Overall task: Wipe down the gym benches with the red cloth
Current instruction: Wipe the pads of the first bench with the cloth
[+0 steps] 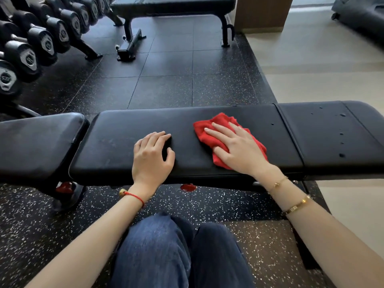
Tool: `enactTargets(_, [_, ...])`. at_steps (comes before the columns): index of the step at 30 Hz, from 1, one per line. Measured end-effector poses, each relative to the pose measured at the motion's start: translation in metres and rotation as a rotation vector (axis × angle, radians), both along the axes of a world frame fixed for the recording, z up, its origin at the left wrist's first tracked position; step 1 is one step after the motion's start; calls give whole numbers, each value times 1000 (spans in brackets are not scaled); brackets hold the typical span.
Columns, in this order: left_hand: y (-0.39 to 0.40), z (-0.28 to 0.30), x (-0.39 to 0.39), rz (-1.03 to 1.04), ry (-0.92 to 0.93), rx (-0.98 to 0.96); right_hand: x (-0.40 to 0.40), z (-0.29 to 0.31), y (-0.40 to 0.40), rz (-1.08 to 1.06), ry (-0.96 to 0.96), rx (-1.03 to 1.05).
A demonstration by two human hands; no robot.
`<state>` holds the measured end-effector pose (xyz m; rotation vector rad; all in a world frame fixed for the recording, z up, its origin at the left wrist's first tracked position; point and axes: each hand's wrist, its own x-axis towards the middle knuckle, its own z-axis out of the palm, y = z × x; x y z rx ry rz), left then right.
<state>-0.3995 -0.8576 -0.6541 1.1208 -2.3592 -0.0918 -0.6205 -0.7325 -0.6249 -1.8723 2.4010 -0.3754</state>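
Both hands lie on the black desk [124, 142] in front of the person. Right hand [239, 150] is flat, with straight spread fingers, and it presses the red cloth [216, 125] down on the padding. Left hand [152, 154] rests on the padding to the left of the cloth, apart from it; its fingers are loosely bent, the tips touch the surface, and it holds nothing.

The floor [166, 80] is the largest thing: dark speckled rubber tiles, with a pale floor [322, 65] at the right. The desk runs from left to right across the view in three padded sections. The cloth is crumpled and lies on the middle section, toward its right end, with red corners showing beyond the fingers. The right section [332, 138] carries some small dark drops.

Farther away stands a second bench [172, 3], also black, on metal legs. At the upper left, a rack of dumbbells [31, 50] stands in a row.

Knees in blue jeans [166, 250] show at the bottom. The left wrist wears a red string bracelet [135, 197], and the right wrist wears two gold bracelets [297, 204].
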Motion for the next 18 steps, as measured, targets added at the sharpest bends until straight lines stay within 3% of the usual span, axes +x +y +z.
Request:
enactTargets(5, [1, 1, -2, 0, 9, 11, -12, 7, -28, -290, -14, 17])
enactTargets(12, [3, 3, 1, 3, 31, 28, 42, 0, 6, -7, -34, -25])
enactTargets(18, [4, 2, 1, -23, 32, 59, -27, -2, 39, -289, -19, -26])
